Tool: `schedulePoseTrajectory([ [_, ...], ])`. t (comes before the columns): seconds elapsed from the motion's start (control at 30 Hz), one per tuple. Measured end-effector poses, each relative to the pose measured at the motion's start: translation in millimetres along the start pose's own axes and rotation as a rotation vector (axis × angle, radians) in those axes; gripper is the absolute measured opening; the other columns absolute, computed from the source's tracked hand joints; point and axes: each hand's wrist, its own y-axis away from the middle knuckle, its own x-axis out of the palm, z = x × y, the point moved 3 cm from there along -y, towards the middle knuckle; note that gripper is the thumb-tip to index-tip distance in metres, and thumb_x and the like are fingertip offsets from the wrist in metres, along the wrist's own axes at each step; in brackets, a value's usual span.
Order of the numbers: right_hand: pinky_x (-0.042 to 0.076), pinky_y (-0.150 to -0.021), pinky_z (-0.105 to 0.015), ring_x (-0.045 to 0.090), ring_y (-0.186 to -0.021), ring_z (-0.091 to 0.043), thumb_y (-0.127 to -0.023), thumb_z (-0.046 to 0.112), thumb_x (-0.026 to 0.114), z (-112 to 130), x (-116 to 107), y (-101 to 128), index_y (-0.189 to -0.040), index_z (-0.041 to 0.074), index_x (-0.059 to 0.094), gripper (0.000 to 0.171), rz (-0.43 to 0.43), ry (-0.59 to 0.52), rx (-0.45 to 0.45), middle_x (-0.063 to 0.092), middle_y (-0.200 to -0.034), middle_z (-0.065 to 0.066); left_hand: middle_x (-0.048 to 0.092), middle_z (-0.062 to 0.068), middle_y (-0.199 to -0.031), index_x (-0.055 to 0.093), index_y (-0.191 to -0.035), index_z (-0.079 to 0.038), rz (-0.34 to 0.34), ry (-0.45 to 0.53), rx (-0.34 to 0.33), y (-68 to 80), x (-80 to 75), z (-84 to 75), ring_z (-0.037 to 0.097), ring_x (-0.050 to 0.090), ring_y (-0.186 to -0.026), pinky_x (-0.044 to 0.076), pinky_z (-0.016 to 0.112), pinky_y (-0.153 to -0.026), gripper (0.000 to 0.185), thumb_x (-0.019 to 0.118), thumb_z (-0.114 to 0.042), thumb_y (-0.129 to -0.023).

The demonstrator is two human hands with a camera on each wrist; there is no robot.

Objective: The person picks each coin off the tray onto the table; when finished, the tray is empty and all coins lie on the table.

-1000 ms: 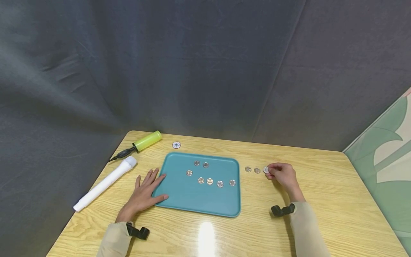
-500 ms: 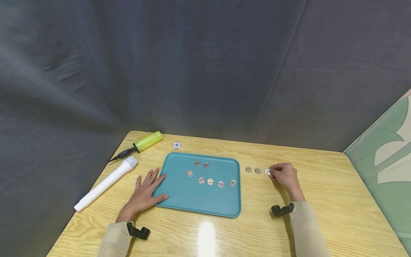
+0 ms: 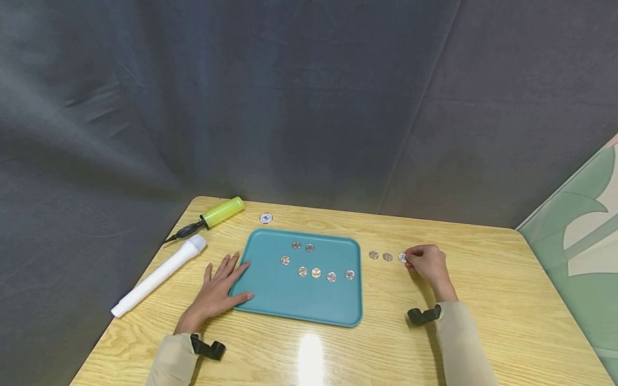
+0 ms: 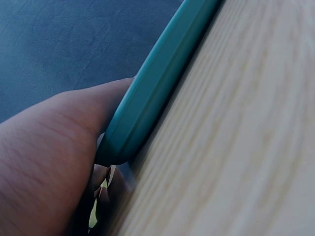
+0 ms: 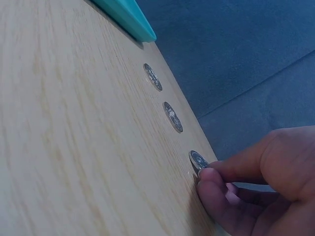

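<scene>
My right hand [image 3: 427, 264] pinches a silver coin [image 5: 198, 161] between thumb and forefinger, close over the table right of the tray. Two more coins lie in a row to its left, a near coin [image 3: 388, 257] and a farther coin [image 3: 374, 254]. My left hand [image 3: 215, 289] lies spread at the left edge of the teal tray [image 3: 299, 313], thumb and forefinger over its rim. On the tray lie several coins [image 3: 316, 273] of the same size. In the left wrist view the thumb [image 4: 110, 98] overlaps the tray's side wall.
Behind the tray lies a white poker chip [image 3: 266, 218]. A yellow-green hand pump [image 3: 223, 212] with a black nozzle and a white microphone-shaped stick [image 3: 159, 276] lie along the left table edge. A dark curtain [image 3: 309, 107] hangs behind the wooden table [image 3: 367, 354].
The right hand has shifted slightly right with its coin, widening the gap to the neighbouring coin, then holds there. The left hand and the tray stay in place.
</scene>
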Motion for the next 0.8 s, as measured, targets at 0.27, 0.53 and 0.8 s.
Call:
schedulePoseTrajectory([
  [0.27, 0.057, -0.057, -0.018, 0.068, -0.062, -0.004, -0.096, 0.004, 0.058, 0.7, -1.6, 0.9, -0.105, -0.013, 0.071, 0.023, 0.002, 0.036, -0.017, 0.076, -0.088, -0.023, 0.018, 0.021, -0.167, 0.037, -0.157, -0.015, -0.001, 0.005, -0.003, 0.2, 0.4, 0.3, 0.047, 0.013, -0.155, -0.001, 0.075, -0.115, 0.082, 0.068, -0.051, -0.089],
  [0.53, 0.059, -0.060, -0.023, 0.073, -0.068, -0.013, -0.097, 0.008, 0.059, 8.2, -3.4, 0.4, -0.109, -0.011, 0.070, 0.025, -0.008, 0.066, -0.040, 0.075, -0.098, -0.027, 0.018, 0.021, -0.168, 0.036, -0.157, -0.016, 0.008, -0.001, -0.003, 0.0, 0.9, 0.4, 0.047, 0.012, -0.155, -0.001, 0.075, -0.115, 0.083, 0.068, -0.051, -0.089],
  [0.8, 0.059, -0.060, -0.025, 0.074, -0.069, -0.017, -0.095, 0.007, 0.060, 29.2, -3.5, 0.5, -0.106, -0.011, 0.072, 0.024, -0.043, 0.067, -0.109, 0.075, -0.097, -0.028, 0.019, 0.022, -0.167, 0.037, -0.157, -0.016, -0.005, 0.003, 0.004, 0.0, 0.6, 0.4, 0.048, 0.014, -0.154, 0.000, 0.075, -0.115, 0.082, 0.067, -0.052, -0.089],
])
